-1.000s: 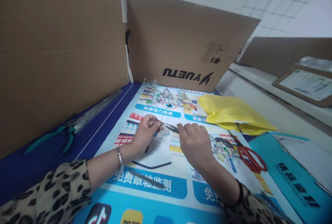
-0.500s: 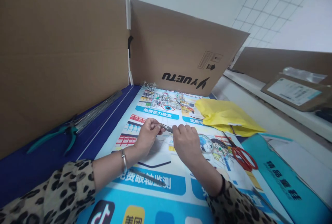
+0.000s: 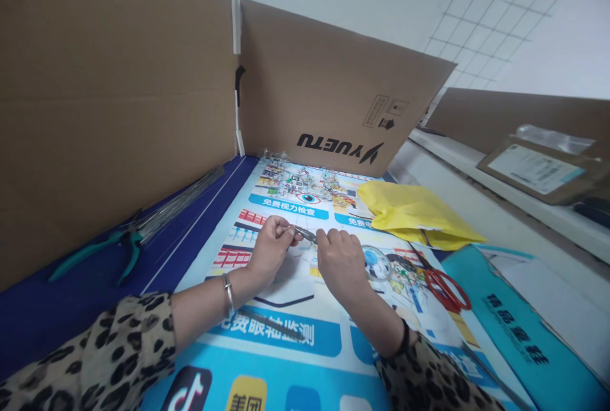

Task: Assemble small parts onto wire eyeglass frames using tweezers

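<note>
My right hand (image 3: 341, 263) is wrapped round a pair of pliers (image 3: 305, 234), covering their handles. The metal jaws stick out to the left and reach my left fingertips. My left hand (image 3: 272, 247) is closed in a pinch at the jaw tips. What it pinches is too small to make out. Both hands are just above the printed sheet (image 3: 286, 271). Beyond them, a tangle of thin wire pieces with small coloured bits (image 3: 309, 182) lies on the sheet.
At left lie teal-handled pliers (image 3: 131, 247) beside a bundle of straight wires (image 3: 183, 201). To the right are red-handled scissors (image 3: 447, 289), a yellow bag (image 3: 419, 214) and a teal packet (image 3: 515, 322). Cardboard walls (image 3: 324, 80) stand at the back and left.
The plier jaws have turned very slightly at my left fingertips. Both hands stay in almost the same place, with the same grip.
</note>
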A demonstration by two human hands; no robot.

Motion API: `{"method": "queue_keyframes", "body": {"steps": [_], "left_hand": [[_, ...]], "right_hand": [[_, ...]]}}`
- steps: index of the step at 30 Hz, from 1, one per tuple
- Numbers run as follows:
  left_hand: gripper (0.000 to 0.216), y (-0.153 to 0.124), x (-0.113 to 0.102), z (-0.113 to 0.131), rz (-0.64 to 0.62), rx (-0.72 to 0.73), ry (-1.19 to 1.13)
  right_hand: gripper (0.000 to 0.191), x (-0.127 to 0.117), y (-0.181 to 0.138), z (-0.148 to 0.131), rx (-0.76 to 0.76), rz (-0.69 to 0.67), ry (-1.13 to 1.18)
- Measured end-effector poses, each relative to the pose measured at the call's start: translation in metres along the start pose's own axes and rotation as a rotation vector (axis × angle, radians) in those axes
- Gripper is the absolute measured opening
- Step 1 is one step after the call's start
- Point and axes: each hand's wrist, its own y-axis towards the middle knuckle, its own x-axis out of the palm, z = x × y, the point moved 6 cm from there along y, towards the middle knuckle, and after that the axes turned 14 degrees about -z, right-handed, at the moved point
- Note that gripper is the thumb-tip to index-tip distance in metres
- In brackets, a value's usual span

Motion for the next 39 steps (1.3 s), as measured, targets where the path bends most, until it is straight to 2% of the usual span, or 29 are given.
{"method": "queue_keyframes", "body": {"steps": [11,20,28,32,39], "left_hand": [[0.021,0.000,0.000,0.002,0.000,-0.001,0.009],[0.022,0.000,0.001,0.002,0.007,-0.008,-0.008],[0.021,0.000,0.003,0.002,-0.021,-0.016,0.015],[0.020,0.000,0.003,0.001,-0.040,-0.046,0.006],[0.020,0.002,0.005,0.000,-0.084,-0.044,-0.034]], "right_hand": [[0.018,0.009,0.000,0.001,-0.001,-0.047,0.017],[0.013,0.012,0.005,0.006,0.056,-0.280,0.171],[0.016,0.017,0.006,0.012,0.058,-0.351,0.253],[0.017,0.015,0.006,0.015,0.055,-0.334,0.256],[0.015,-0.003,0.005,0.023,-0.068,-0.168,0.204]]}}
